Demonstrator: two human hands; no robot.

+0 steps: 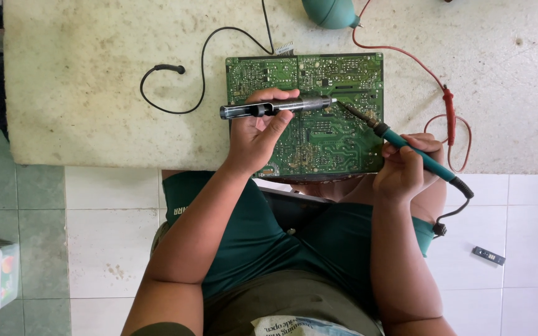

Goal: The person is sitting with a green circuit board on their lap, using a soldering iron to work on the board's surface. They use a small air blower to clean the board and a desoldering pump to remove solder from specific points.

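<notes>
Head view: we see green board (319, 134) flat on worn slab (94, 124), its near edge at slab's near edge. Left hand (258, 137) over board's left half, fingers pinching metal pump (276, 107), barrel lying level, nozzle aimed at board's middle. Right hand (406, 168) at board's right edge, fingers closed round teal iron (406, 146); tip touches board just beside pump's nozzle. Red lead (448, 112) right of board. Black cable (203, 68) left of board. Teal bulb (331, 12) beyond board's far edge.
</notes>
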